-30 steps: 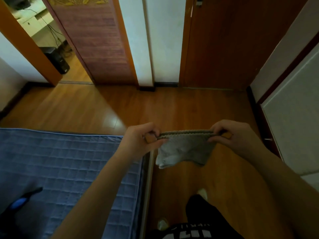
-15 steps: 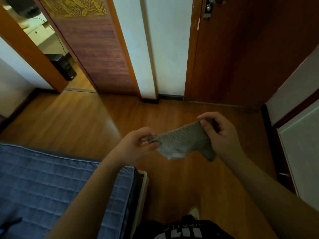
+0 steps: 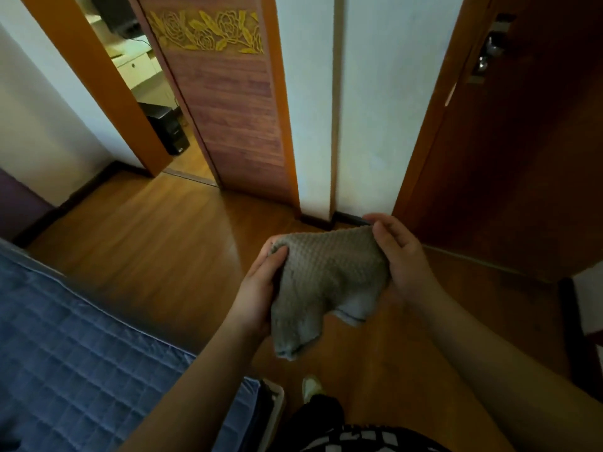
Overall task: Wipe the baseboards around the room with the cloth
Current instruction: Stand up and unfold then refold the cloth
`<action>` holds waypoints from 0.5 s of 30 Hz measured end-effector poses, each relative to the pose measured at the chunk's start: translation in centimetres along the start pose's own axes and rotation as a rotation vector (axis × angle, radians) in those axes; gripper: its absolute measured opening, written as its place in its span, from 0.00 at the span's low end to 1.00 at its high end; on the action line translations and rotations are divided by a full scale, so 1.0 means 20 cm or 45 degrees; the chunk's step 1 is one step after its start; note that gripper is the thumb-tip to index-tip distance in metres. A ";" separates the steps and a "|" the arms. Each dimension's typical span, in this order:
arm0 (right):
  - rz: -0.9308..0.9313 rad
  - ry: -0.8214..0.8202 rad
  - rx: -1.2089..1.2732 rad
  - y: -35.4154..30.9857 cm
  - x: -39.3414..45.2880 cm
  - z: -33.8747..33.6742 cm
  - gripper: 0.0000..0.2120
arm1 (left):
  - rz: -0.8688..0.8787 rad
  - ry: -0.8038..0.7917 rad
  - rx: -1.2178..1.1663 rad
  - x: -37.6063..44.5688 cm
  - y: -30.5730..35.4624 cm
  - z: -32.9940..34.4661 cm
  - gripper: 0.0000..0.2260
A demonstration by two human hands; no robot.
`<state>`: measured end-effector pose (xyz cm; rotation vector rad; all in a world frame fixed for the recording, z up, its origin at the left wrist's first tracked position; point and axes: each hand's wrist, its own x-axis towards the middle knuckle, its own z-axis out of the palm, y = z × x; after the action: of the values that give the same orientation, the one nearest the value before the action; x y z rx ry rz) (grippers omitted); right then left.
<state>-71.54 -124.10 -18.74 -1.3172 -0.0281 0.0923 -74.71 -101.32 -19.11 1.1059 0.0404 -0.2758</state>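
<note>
A grey textured cloth (image 3: 326, 282) hangs in front of me above the wooden floor. My left hand (image 3: 261, 288) grips its left edge, thumb over the top corner. My right hand (image 3: 399, 256) grips the right edge, fingers curled over the upper corner. Between the two hands the cloth is bunched, and its lower ends dangle. A short dark baseboard (image 3: 346, 218) runs at the foot of the white wall strip just beyond the hands. Another dark baseboard (image 3: 78, 194) follows the left wall.
A blue quilted mattress (image 3: 81, 353) fills the lower left. An open doorway (image 3: 163, 119) at the upper left shows a black box on the floor. A dark wooden door (image 3: 522, 158) stands at the right, a white cabinet (image 3: 587, 298) at the far right.
The hands came closer together and the stretched cloth is now bunched between them. My view has moved forward and tilted up towards the wall and doors.
</note>
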 end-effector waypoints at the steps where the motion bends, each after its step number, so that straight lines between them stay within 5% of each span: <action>1: 0.093 -0.056 0.087 0.02 0.08 0.01 0.23 | 0.002 0.048 -0.063 0.07 0.03 -0.02 0.16; 4: 0.250 -0.211 0.284 0.11 0.28 0.04 0.35 | -0.022 0.185 -0.188 0.27 0.09 -0.10 0.17; 11: 0.347 -0.295 0.305 0.18 0.69 0.13 0.22 | -0.200 0.191 -0.275 0.62 0.25 -0.23 0.21; 15: 0.074 -0.041 -0.193 0.18 0.98 0.16 0.14 | -0.276 0.073 -0.257 0.82 0.33 -0.26 0.32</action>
<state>-52.51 -118.39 -22.01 -1.4681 -0.0243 0.1633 -56.83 -97.18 -18.37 0.9084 0.2354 -0.4250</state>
